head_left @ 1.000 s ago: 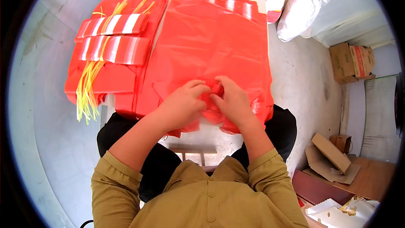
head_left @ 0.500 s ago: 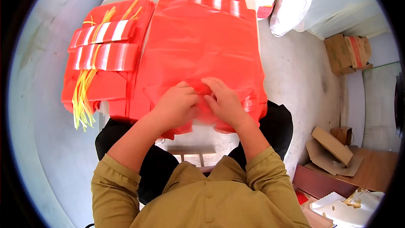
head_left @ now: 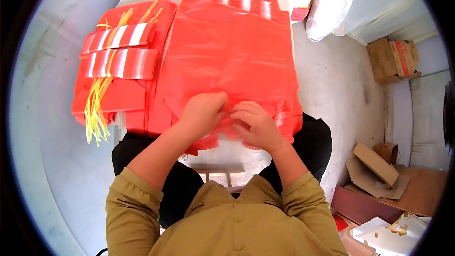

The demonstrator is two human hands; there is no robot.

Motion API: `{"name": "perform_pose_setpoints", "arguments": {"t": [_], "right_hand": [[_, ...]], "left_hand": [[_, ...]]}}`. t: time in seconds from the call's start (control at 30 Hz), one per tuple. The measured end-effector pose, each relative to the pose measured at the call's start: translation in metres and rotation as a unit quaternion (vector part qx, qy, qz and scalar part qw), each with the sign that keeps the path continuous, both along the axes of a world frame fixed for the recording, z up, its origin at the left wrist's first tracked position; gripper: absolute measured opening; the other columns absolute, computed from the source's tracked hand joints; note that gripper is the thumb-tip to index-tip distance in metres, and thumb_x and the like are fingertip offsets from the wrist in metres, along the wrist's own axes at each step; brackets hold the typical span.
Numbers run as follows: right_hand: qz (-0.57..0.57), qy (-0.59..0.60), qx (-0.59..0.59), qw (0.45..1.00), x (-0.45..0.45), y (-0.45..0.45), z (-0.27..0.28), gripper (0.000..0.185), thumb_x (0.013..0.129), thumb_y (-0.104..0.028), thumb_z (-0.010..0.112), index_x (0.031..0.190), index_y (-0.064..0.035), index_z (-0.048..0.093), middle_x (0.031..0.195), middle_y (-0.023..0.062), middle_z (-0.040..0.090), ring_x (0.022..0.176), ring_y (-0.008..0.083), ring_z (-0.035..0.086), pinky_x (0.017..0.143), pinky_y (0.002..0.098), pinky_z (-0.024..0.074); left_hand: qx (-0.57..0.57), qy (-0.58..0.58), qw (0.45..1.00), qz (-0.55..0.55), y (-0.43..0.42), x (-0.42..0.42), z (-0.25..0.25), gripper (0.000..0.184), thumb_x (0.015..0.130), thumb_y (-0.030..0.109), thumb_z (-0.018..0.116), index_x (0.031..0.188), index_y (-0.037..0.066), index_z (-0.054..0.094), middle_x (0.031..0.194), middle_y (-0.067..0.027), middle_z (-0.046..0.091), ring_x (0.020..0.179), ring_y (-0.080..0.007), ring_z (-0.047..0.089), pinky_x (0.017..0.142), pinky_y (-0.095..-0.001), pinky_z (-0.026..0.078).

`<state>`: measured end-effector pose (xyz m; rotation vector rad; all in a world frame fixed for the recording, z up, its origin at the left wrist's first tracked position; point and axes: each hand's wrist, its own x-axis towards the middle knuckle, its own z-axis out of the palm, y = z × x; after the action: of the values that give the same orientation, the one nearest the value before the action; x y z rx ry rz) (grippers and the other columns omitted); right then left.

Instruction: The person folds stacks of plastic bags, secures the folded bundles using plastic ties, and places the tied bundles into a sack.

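Note:
A broad stack of red plastic bags lies flat on the table in front of me, with white stripes at its far right corner. At the stack's near edge my left hand has its fingers curled and pinched on the topmost red bag. Close beside it, my right hand is bent over the same crumpled part of the bag, fingers curled in. Their fingertips almost meet, and the pinched plastic between them is partly hidden and blurred.
Left of the stack lie folded red bags with striped bundles and yellow ties on top. A white sack stands beyond the table's right side. Cardboard boxes and a brown cabinet are at the right.
My right hand has dropped slightly toward me and its fingers have curled in. My left hand has turned a little, its fingers still at the bag's near edge. The stacks lie as before.

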<state>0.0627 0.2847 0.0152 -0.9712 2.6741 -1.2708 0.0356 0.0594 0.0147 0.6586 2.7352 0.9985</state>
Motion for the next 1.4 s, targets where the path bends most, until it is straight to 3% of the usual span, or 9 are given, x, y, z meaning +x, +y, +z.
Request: {"name": "perform_pose_setpoints", "arguments": {"t": [0.13, 0.33, 0.43, 0.77, 0.87, 1.13, 1.23, 1.4], "right_hand": [[0.006, 0.069, 0.066, 0.995, 0.000, -0.007, -0.005, 0.040, 0.081, -0.005, 0.077, 0.119, -0.0024, 0.070, 0.131, 0.0148, 0.065, 0.124, 0.0362, 0.060, 0.105, 0.0439, 0.0521], [0.017, 0.121, 0.108, 0.987, -0.006, -0.009, -0.012, 0.045, 0.081, -0.003, 0.074, 0.125, 0.0004, 0.067, 0.134, 0.0153, 0.064, 0.126, 0.0372, 0.059, 0.108, 0.0438, 0.0505], [0.010, 0.100, 0.101, 0.990, -0.006, -0.009, -0.009, 0.043, 0.082, -0.003, 0.073, 0.125, 0.0004, 0.068, 0.133, 0.0155, 0.064, 0.125, 0.0374, 0.059, 0.107, 0.0439, 0.0507], [-0.019, 0.063, 0.087, 0.994, -0.009, -0.013, 0.002, 0.029, 0.088, -0.006, 0.071, 0.116, 0.0004, 0.074, 0.126, 0.0143, 0.070, 0.122, 0.0344, 0.063, 0.104, 0.0429, 0.0527], [-0.028, 0.055, 0.063, 0.996, -0.010, -0.011, -0.005, 0.031, 0.085, -0.005, 0.075, 0.116, -0.0021, 0.076, 0.126, 0.0125, 0.072, 0.118, 0.0348, 0.065, 0.100, 0.0424, 0.0557], [-0.024, 0.087, 0.124, 0.988, -0.006, -0.016, 0.002, 0.055, 0.079, -0.003, 0.074, 0.132, 0.0000, 0.065, 0.138, 0.0162, 0.063, 0.125, 0.0366, 0.060, 0.107, 0.0441, 0.0522], [-0.028, 0.124, 0.137, 0.982, -0.007, -0.022, -0.001, 0.055, 0.077, -0.001, 0.071, 0.132, -0.0003, 0.065, 0.138, 0.0179, 0.063, 0.125, 0.0368, 0.060, 0.107, 0.0445, 0.0523], [-0.017, 0.207, 0.174, 0.962, -0.011, -0.022, -0.007, 0.050, 0.079, 0.002, 0.067, 0.129, -0.0002, 0.067, 0.134, 0.0188, 0.067, 0.121, 0.0376, 0.063, 0.106, 0.0447, 0.0536]], "left_hand": [[0.043, 0.059, 0.997, 0.034, -0.002, 0.002, -0.009, 0.017, 0.083, 0.011, 0.076, 0.094, 0.004, 0.065, 0.099, -0.0156, 0.067, 0.092, -0.0372, 0.066, 0.077, -0.0486, 0.053], [0.009, 0.134, 0.987, -0.084, -0.030, 0.004, -0.001, 0.041, 0.076, 0.014, 0.083, 0.115, 0.009, 0.075, 0.115, -0.0121, 0.066, 0.108, -0.0348, 0.063, 0.094, -0.0450, 0.054], [-0.029, 0.175, 0.979, -0.099, -0.037, 0.010, 0.004, 0.048, 0.072, 0.015, 0.085, 0.118, 0.008, 0.075, 0.119, -0.0128, 0.065, 0.112, -0.0349, 0.062, 0.096, -0.0469, 0.053], [-0.068, 0.209, 0.972, -0.084, -0.029, 0.013, 0.000, 0.046, 0.072, 0.008, 0.074, 0.118, 0.005, 0.073, 0.117, -0.0103, 0.065, 0.107, -0.0309, 0.061, 0.090, -0.0436, 0.051], [-0.078, 0.216, 0.970, -0.085, -0.028, 0.014, 0.000, 0.046, 0.074, 0.008, 0.072, 0.119, 0.004, 0.072, 0.117, -0.0090, 0.065, 0.107, -0.0293, 0.061, 0.091, -0.0429, 0.050], [-0.089, 0.220, 0.968, -0.085, -0.031, 0.013, -0.001, 0.039, 0.081, 0.009, 0.068, 0.119, 0.004, 0.073, 0.112, -0.0078, 0.067, 0.106, -0.0279, 0.062, 0.091, -0.0424, 0.050], [-0.067, 0.277, 0.956, -0.077, -0.031, 0.011, -0.006, 0.028, 0.082, 0.014, 0.066, 0.110, 0.007, 0.070, 0.101, -0.0037, 0.063, 0.100, -0.0247, 0.060, 0.086, -0.0403, 0.049], [-0.079, 0.206, 0.972, -0.074, -0.037, 0.012, 0.003, 0.041, 0.082, 0.007, 0.066, 0.122, 0.002, 0.069, 0.118, -0.0104, 0.066, 0.113, -0.0312, 0.062, 0.099, -0.0452, 0.050]]}}
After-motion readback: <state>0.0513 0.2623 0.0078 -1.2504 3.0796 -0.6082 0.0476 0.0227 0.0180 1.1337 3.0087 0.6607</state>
